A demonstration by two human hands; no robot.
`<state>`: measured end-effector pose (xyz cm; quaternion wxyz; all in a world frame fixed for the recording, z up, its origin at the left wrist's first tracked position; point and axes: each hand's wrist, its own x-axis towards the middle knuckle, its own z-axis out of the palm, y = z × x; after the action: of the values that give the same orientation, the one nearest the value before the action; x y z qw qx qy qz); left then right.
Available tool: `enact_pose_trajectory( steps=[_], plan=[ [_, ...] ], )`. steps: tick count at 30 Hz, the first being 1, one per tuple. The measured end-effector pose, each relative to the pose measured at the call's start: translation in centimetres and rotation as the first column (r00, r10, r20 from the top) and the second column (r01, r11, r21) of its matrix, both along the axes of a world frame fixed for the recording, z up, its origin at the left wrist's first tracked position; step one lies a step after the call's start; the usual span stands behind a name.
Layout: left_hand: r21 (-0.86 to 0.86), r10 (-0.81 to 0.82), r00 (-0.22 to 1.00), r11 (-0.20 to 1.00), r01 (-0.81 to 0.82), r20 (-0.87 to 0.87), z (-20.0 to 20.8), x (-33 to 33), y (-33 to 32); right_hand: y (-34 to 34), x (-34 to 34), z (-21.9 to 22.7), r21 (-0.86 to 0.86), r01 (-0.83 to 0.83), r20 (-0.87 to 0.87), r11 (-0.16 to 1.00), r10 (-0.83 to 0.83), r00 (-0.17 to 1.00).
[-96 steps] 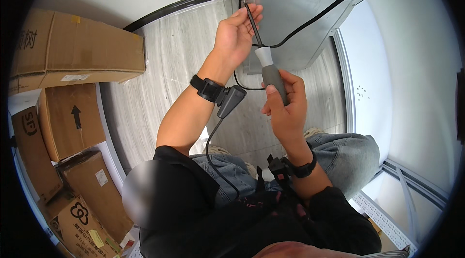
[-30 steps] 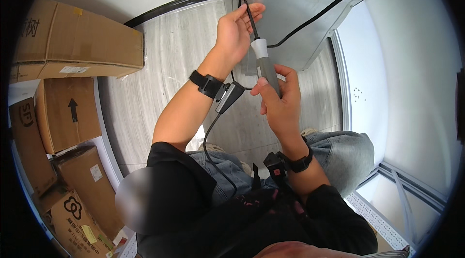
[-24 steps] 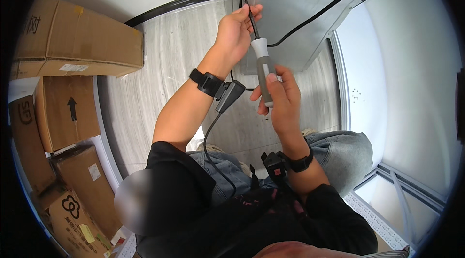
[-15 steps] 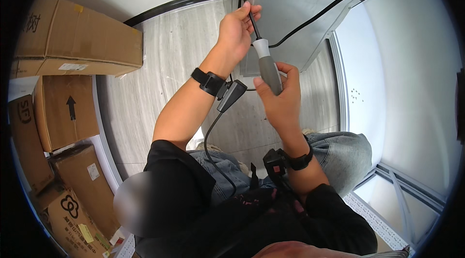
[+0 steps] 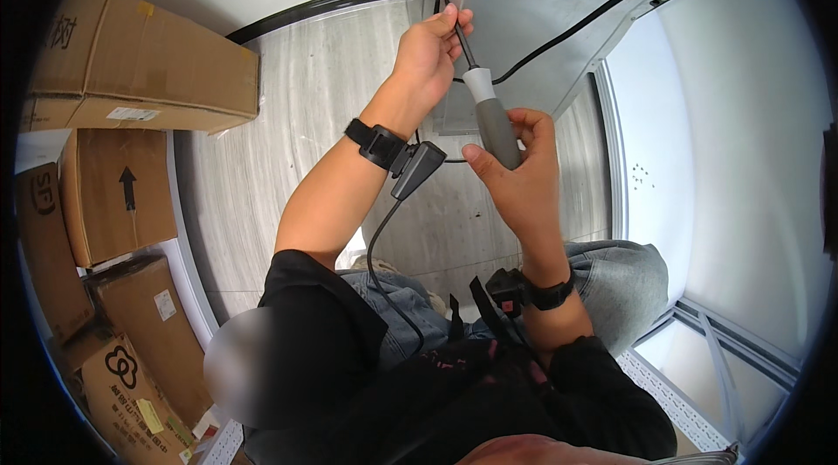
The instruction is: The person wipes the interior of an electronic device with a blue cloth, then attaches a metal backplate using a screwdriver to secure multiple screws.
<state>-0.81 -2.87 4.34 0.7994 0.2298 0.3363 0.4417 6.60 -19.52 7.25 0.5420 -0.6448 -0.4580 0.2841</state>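
A screwdriver [image 5: 498,129] with a thick grey handle, a pale collar and a dark shaft slants up and left toward a metal panel [image 5: 532,3]. My left hand [image 5: 424,55] pinches the shaft close to its tip, against the panel's lower left edge. The fingers hide the tip and whatever it touches. Around the handle's lower end, the thumb and fingers of my right hand [image 5: 528,173] are closed.
A black cable [image 5: 576,24] runs across the metal panel. Cardboard boxes [image 5: 122,194] are stacked on the left. On the right stands a smooth white panel [image 5: 724,160] beside a metal frame [image 5: 733,334]. Grey wood-look flooring [image 5: 305,90] lies below.
My right hand and the screwdriver handle have shifted slightly right, tilting the tool more. The left hand still pinches the shaft in nearly the same place.
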Motion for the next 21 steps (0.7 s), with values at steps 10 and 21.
enact_pose_trajectory(
  steps=[10, 21],
  plan=[
    [0.049, -0.029, 0.996, 0.999, 0.025, 0.085, -0.3, -0.6, 0.1, 0.1, 0.6, 2.3, -0.054, -0.354, -0.838, 0.934, 0.151, 0.525],
    [0.071, -0.032, 0.997, 0.997, 0.026, 0.077, -0.1, -0.5, 0.0, -0.4, 0.4, 2.3, -0.093, -0.338, -0.894, 0.937, 0.071, 0.443]
  ],
)
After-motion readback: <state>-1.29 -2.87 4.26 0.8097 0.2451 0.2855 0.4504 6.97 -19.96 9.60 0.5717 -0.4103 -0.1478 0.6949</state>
